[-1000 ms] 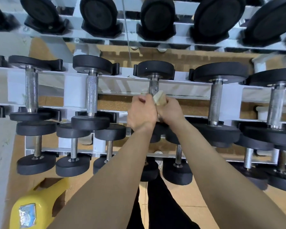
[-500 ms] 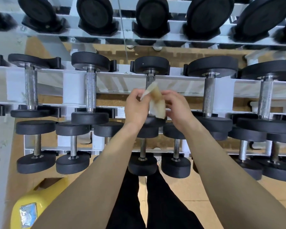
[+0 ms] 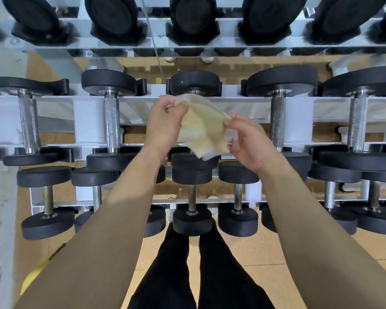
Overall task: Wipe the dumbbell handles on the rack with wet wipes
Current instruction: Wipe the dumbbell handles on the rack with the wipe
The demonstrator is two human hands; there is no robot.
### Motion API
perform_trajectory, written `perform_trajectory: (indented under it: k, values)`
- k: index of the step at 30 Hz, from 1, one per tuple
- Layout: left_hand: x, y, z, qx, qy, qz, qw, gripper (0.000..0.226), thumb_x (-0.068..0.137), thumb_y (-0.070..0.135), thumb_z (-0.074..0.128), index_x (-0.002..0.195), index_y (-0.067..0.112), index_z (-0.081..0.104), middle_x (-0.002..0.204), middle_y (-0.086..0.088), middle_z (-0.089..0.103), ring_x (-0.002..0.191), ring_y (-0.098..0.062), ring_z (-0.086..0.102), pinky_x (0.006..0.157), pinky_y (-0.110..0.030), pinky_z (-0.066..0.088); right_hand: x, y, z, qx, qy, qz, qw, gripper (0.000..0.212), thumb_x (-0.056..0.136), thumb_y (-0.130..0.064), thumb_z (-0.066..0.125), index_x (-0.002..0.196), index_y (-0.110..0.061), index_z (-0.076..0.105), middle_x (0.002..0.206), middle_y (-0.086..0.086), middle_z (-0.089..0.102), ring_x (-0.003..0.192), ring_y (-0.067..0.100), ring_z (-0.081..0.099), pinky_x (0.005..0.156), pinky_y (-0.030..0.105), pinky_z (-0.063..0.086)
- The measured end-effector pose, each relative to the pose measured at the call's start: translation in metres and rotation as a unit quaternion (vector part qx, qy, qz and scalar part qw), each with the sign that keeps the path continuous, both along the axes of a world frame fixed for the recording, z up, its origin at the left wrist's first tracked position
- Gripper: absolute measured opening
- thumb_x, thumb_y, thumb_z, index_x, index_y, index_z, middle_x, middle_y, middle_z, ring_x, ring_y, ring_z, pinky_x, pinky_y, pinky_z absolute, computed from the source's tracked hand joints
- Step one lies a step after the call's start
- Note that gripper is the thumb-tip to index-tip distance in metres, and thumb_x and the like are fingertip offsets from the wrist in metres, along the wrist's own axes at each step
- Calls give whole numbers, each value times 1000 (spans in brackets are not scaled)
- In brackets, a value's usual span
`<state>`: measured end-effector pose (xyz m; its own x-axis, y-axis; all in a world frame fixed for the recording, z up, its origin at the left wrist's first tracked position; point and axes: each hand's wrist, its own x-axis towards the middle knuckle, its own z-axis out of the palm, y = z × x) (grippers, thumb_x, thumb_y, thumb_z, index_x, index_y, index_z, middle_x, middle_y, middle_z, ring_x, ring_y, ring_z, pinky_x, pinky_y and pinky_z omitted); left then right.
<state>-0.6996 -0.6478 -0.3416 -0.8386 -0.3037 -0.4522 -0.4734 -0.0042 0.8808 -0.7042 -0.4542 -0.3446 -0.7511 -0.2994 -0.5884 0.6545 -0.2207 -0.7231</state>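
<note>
Wipe (image 3: 204, 128) is up in the air between both hands, not on any metal. The left hand (image 3: 165, 128) pinches its top corner and the right hand (image 3: 247, 143) pinches the right edge, so the hands are apart with the yellowish sheet spread open between them. My guess is it's being opened up to find a cleaner side. It hangs right over the middle dumbbell (image 3: 194, 82), so that one's handle is pretty much hidden behind it. Every handle on this tier runs straight away from the person, near to far, so any stroke goes along that line. The right handle (image 3: 277, 121) sits just beside the right hand, clearly the closer one. The left handle (image 3: 112, 123) is a bit further off from the left hand. Each bar is boxed in by a black head at both ends, which would cap the stroke. The white rack (image 3: 86, 121) rails cross under the bars, so wrapping fully around looks easiest mid-bar. There's open room between neighbouring bars for fingers. The top tier (image 3: 187, 16) hangs over the far end, and the lower tier (image 3: 192, 197) sticks out nearer the legs.
</note>
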Motion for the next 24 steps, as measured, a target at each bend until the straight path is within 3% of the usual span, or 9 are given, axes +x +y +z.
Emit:
perform_trajectory:
  k: [2, 6, 9, 12, 15, 18, 21, 24]
  values:
    - [2, -3, -15, -65, 8, 6, 998, 20, 94, 27, 66, 78, 27, 55, 77, 3, 56, 72, -13, 54, 73, -31, 47, -4, -4, -8, 98, 21, -13, 995, 3, 97, -16, 64, 95, -16, 65, 87, 0, 73, 78, 15, 70, 65, 31, 55]
    - [3, -8, -39, -193, -46, -6, 980, 16, 98, 31, 59, 88, 21, 52, 80, 7, 51, 79, -16, 50, 73, -27, 43, -13, -21, -26, 287, 46, 7, 957, 21, 96, -23, 63, 117, -21, 64, 113, 0, 66, 102, 18, 65, 85, 34, 55]
    - [3, -15, -45, -296, -123, -2, 947, 21, 97, 33, 55, 112, 18, 59, 109, 0, 65, 105, -24, 60, 92, -34, 47, -14, -29, -26, 387, 49, 45, 920, 41, 100, -24, 54, 140, -19, 50, 124, -5, 55, 114, 17, 54, 91, 30, 45]
    - [5, -4, -37, -362, -64, -1, 930, 28, 94, 21, 55, 121, 12, 57, 124, -8, 60, 119, -28, 53, 103, -36, 40, -2, -35, -27, 470, 111, 33, 875, 43, 99, -21, 52, 142, -18, 47, 137, 2, 53, 125, 22, 50, 107, 39, 43]
    - [3, 26, -28, -238, -114, -29, 964, 24, 98, 27, 52, 114, 13, 64, 119, -10, 66, 112, -28, 61, 102, -37, 47, 20, -47, -31, 447, 123, -45, 885, 33, 97, -12, 49, 130, -15, 53, 128, 4, 51, 117, 22, 51, 105, 40, 43]
    - [-10, 46, -28, -104, -210, -60, 970, 45, 102, 43, 45, 123, 7, 63, 119, -12, 66, 113, -33, 61, 103, -41, 47, 37, -63, -35, 371, 98, -172, 907, 16, 100, -13, 49, 113, -18, 56, 118, 3, 53, 99, 13, 53, 86, 26, 42]
    - [-21, 53, -30, -31, -231, -50, 971, 55, 90, 52, 66, 123, 9, 60, 110, -7, 69, 101, -26, 66, 97, -38, 52, 35, -76, -38, 314, 33, -267, 910, 11, 102, -23, 47, 105, -21, 57, 113, 1, 58, 98, 12, 55, 81, 28, 42]
    - [-26, 55, -40, -21, -236, -13, 972, 46, 71, 33, 85, 105, 8, 67, 94, -9, 74, 85, -26, 72, 83, -39, 61, 31, -82, -40, 335, 22, -295, 895, 13, 100, -27, 44, 97, -24, 56, 106, -3, 60, 99, 16, 56, 84, 34, 45]
